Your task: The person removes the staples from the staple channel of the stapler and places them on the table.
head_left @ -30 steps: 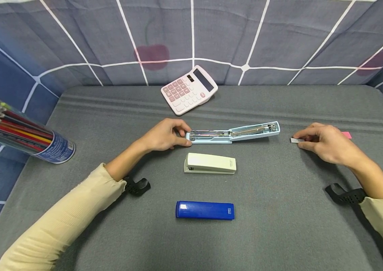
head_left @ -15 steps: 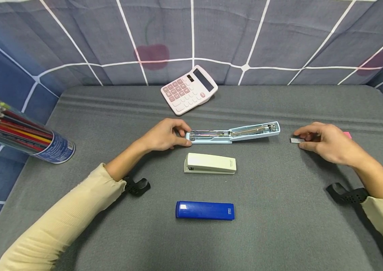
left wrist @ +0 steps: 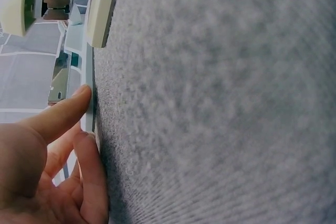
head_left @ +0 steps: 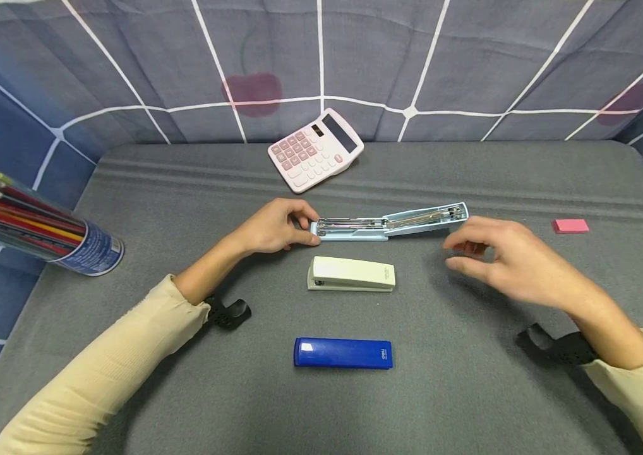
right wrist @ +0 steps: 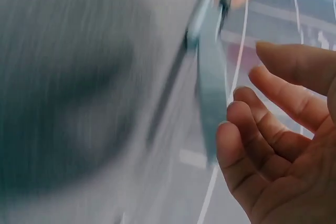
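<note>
The light blue stapler [head_left: 352,237] lies unfolded on the grey cloth, its magazine and metal parts showing and its top section swung out to the right. My left hand [head_left: 278,224] holds its left end between thumb and fingers. In the left wrist view, the thumb [left wrist: 65,111] presses along the stapler's edge. My right hand [head_left: 506,259] hovers beside the raised right end, fingers loosely bent. Nothing shows between thumb and fingers in the right wrist view, where the blurred stapler [right wrist: 212,87] stands just past the fingertips. The grey staple strip seen earlier is out of sight.
A cream stapler [head_left: 352,273] and a dark blue stapler [head_left: 343,353] lie nearer me. Behind is a pink calculator [head_left: 316,150]. A pencil tub [head_left: 91,249] stands at the left, a small pink block [head_left: 570,225] at the right.
My right hand has left the spot by the grey staple strip and moved left toward the light blue stapler, uncovering the pink block. My left hand and the staplers stay put.
</note>
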### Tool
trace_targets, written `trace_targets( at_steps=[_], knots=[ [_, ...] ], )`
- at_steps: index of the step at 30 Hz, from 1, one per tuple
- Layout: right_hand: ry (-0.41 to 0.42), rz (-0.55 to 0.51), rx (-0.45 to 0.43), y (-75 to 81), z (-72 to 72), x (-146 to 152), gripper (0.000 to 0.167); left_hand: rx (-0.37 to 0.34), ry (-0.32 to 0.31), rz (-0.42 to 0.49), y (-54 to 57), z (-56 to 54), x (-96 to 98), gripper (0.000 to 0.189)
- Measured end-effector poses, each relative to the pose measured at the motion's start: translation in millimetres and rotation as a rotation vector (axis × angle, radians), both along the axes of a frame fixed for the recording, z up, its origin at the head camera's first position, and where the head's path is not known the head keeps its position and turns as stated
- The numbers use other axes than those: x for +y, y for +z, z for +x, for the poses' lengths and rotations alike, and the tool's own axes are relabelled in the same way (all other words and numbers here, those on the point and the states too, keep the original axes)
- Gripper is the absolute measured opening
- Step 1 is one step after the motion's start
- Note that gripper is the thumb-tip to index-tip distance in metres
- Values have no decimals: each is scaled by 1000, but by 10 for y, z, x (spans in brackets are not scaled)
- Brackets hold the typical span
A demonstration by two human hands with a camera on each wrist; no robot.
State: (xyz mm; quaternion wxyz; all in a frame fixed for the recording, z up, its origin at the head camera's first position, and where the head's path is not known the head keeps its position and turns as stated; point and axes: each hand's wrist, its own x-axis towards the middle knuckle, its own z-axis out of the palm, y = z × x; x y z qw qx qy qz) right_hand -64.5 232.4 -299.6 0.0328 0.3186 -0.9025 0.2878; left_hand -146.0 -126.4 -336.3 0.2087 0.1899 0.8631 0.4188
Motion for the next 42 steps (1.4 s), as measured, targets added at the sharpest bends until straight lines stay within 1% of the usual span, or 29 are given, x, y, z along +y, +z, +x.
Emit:
trace_targets(
  at_steps=[2, 4, 8, 10, 14, 19, 22, 24, 27, 30, 32, 34, 37, 39, 40, 42],
  knots=[
    [52, -1, -1, -28, 43, -165, 25, -2, 3, 3, -1, 1, 1, 35],
    [82, -6, -29, -62, 85, -309, 26, -3, 2, 8, -8, -1, 6, 35],
    [109, 4, -103, -124, 130, -543, 30, 0, -3, 18, -9, 2, 13, 35],
    [120, 16, -121, -151, 128, -633, 32, -1, 1, 18, -7, 6, 10, 35],
    [122, 42, -118, -194, 104, -730, 32, -8, 18, 20, -7, 19, 12, 35],
    [118, 37, -116, -219, 77, -739, 32, -23, 55, 33, -11, 66, 33, 39],
    [125, 33, -128, -226, 69, -736, 32, -34, 82, 52, -13, 114, 37, 47],
    [128, 32, -135, -228, 65, -737, 32, -57, 111, 83, -13, 159, 32, 54],
    [132, 29, -143, -228, 62, -739, 33, -120, 153, 143, -5, 264, 14, 59],
    [132, 26, -150, -227, 65, -744, 33, -197, 171, 191, 3, 402, -15, 52],
    [132, 29, -155, -226, 66, -748, 34, -241, 154, 209, -2, 488, -39, 44],
    [131, 31, -157, -226, 67, -752, 34, -275, 121, 222, -11, 558, -61, 38],
    [129, 36, -159, -226, 69, -754, 34, -295, 51, 232, -16, 631, -80, 38],
    [127, 37, -159, -224, 70, -751, 35, -278, 7, 223, -16, 659, -82, 42],
    [127, 37, -159, -222, 71, -748, 35, -254, -17, 209, -12, 670, -79, 43],
    [127, 38, -157, -217, 70, -744, 35, -187, -64, 169, -3, 689, -70, 44]
  ],
)
